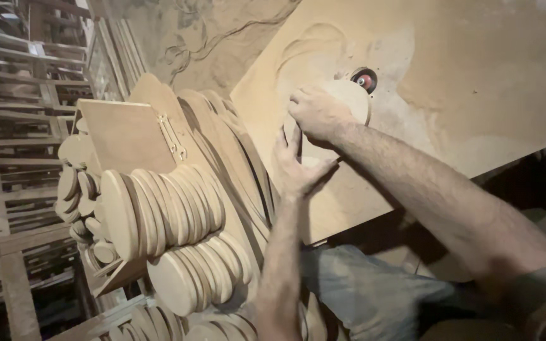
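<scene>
Pressing a round wooden disc (349, 95) flat near a red cutter (364, 81), upper centre: right hand (317, 113) closed over it, left hand (295, 167) gripping its lower edge on the dusty table (475, 95); stacked discs (172, 215) lower left.

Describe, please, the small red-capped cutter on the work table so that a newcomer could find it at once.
Start at the big dusty work table filling the upper right. Follow the person's right hand to the round wooden disc it presses flat there. The cutter sits in a dark hole at the disc's upper edge, the only red thing among tan wood.
</scene>
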